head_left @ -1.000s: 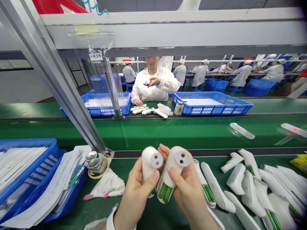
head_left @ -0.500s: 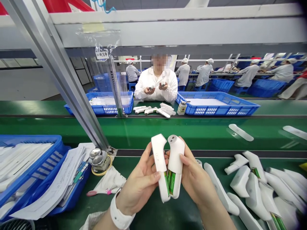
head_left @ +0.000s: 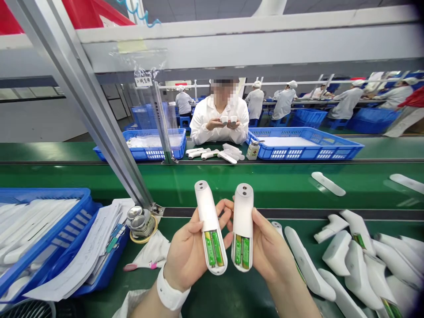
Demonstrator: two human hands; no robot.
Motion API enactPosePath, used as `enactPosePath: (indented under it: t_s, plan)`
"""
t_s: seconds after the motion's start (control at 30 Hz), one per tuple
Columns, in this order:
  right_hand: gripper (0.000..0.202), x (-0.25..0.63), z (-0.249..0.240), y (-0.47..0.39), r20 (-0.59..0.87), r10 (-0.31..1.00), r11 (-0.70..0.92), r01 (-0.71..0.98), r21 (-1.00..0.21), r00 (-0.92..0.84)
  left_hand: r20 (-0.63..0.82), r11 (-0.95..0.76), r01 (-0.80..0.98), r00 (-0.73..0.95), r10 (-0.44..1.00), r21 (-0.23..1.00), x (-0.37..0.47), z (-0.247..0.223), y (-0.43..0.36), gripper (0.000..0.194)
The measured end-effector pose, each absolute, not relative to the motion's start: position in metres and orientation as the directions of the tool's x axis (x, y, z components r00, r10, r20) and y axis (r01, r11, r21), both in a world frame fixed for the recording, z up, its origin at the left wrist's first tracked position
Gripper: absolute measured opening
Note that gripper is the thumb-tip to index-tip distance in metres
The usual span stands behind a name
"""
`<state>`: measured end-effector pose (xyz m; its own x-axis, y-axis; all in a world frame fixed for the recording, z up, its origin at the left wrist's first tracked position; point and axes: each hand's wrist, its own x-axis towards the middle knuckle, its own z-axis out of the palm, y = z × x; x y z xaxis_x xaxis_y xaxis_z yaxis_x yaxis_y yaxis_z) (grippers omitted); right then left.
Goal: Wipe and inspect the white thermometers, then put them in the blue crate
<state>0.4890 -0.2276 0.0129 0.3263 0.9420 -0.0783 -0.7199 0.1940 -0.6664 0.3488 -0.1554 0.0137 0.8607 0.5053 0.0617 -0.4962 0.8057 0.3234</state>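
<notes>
My left hand (head_left: pixel 188 249) is closed around a white infrared thermometer (head_left: pixel 206 205). A second white thermometer (head_left: pixel 243 212) is gripped in my right hand (head_left: pixel 270 243). They stand side by side with a narrow gap, sensor ends up. Both battery compartments face me uncovered, and green batteries (head_left: pixel 214 248) lie in pairs inside each. Some fingers of both hands are hidden behind the housings. To the right of my right arm, several more white thermometers (head_left: pixel 362 274) lie in a loose pile, some showing green batteries.
Blue baskets (head_left: pixel 49 194) with white parts and papers (head_left: pixel 89 247) stand at left. Near them are metal-lidded jars (head_left: pixel 139 221) and a white cloth (head_left: pixel 152 251). White pieces (head_left: pixel 327 183) lie on the green belt (head_left: pixel 265 181). Across it sits a co-worker (head_left: pixel 218 117) holding white parts.
Both thermometers have turned so their open battery sides face me. The left one has swung left, widening the gap between them. White pieces on the belt have shifted slightly left.
</notes>
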Motion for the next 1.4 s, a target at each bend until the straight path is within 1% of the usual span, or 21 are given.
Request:
enactPosePath:
  t_s: [0.17,0.3,0.37,0.43,0.5,0.57,0.63,0.67,0.73,0.8,0.83,0.9,0.97,1.03,1.07,1.13,1.2,1.23,1.33,1.4]
  plan:
    - [0.036,0.488,0.015,-0.227,-0.122,0.953,0.154,-0.792,-0.591,0.277,0.079,0.790,-0.505,0.855,0.512,0.349,0.346,0.014,-0.153,0.067]
    - [0.035,0.487,0.018,-0.226,-0.137,0.955,0.141,-0.811,-0.567,0.262,0.090,0.785,-0.505,0.856,0.510,0.359,0.346,0.011,-0.151,0.068]
    - [0.036,0.487,0.019,-0.225,-0.145,0.954,0.139,-0.815,-0.562,0.262,0.082,0.780,-0.506,0.853,0.515,0.368,0.347,0.010,-0.149,0.065]
    - [0.035,0.487,0.019,-0.226,-0.148,0.955,0.137,-0.823,-0.552,0.258,0.051,0.774,-0.500,0.850,0.524,0.389,0.348,0.011,-0.148,0.057]
    - [0.035,0.487,0.018,-0.227,-0.157,0.954,0.138,-0.836,-0.530,0.256,-0.020,0.764,-0.466,0.848,0.529,0.446,0.349,0.012,-0.148,0.044]
    - [0.034,0.489,0.016,-0.226,-0.201,0.944,0.130,-0.852,-0.507,0.263,-0.096,0.702,-0.459,0.798,0.596,0.544,0.350,0.014,-0.150,0.041]
    - [0.034,0.491,0.013,-0.223,-0.277,0.917,0.123,-0.865,-0.487,0.287,-0.130,0.613,-0.465,0.720,0.681,0.639,0.352,0.015,-0.152,0.037]
    - [0.035,0.493,0.011,-0.221,-0.313,0.903,0.117,-0.870,-0.479,0.294,-0.140,0.587,-0.462,0.694,0.706,0.664,0.353,0.015,-0.153,0.035]
    - [0.037,0.495,0.007,-0.217,-0.360,0.885,0.101,-0.877,-0.470,0.295,-0.176,0.611,-0.430,0.704,0.688,0.664,0.356,0.016,-0.154,0.035]
    - [0.038,0.495,0.003,-0.212,-0.372,0.883,0.087,-0.881,-0.466,0.284,-0.194,0.662,-0.409,0.742,0.642,0.628,0.358,0.016,-0.154,0.040]
    - [0.039,0.495,0.002,-0.211,-0.373,0.884,0.085,-0.882,-0.464,0.282,-0.191,0.671,-0.411,0.749,0.635,0.617,0.358,0.016,-0.154,0.042]
    - [0.041,0.496,0.000,-0.210,-0.370,0.885,0.093,-0.884,-0.458,0.284,-0.180,0.651,-0.410,0.743,0.645,0.639,0.358,0.016,-0.154,0.038]
    - [0.043,0.497,0.000,-0.210,-0.364,0.890,0.093,-0.890,-0.447,0.276,-0.191,0.594,-0.367,0.716,0.672,0.716,0.357,0.016,-0.156,0.032]
    - [0.046,0.501,0.001,-0.212,-0.353,0.904,0.075,-0.903,-0.422,0.240,-0.215,0.520,-0.294,0.670,0.710,0.802,0.355,0.016,-0.160,0.034]
    - [0.045,0.504,0.003,-0.213,-0.336,0.912,0.085,-0.911,-0.403,0.234,-0.229,0.489,-0.258,0.645,0.730,0.833,0.354,0.016,-0.162,0.034]
    - [0.036,0.509,0.006,-0.215,-0.286,0.918,0.162,-0.916,-0.367,0.276,-0.250,0.452,-0.211,0.600,0.760,0.867,0.352,0.015,-0.164,0.035]
    - [0.028,0.512,0.008,-0.217,-0.237,0.900,0.272,-0.895,-0.353,0.367,-0.265,0.456,-0.200,0.591,0.762,0.867,0.351,0.013,-0.164,0.038]
    - [0.028,0.512,0.009,-0.218,-0.218,0.888,0.309,-0.877,-0.367,0.404,-0.273,0.474,-0.205,0.600,0.752,0.857,0.350,0.012,-0.162,0.041]
    - [0.029,0.505,0.011,-0.223,-0.194,0.889,0.293,-0.842,-0.453,0.414,-0.313,0.549,-0.241,0.614,0.725,0.800,0.347,0.008,-0.152,0.051]
    - [0.024,0.498,0.016,-0.234,-0.155,0.907,0.255,-0.806,-0.534,0.391,-0.299,0.559,-0.322,0.591,0.749,0.764,0.344,0.006,-0.143,0.063]
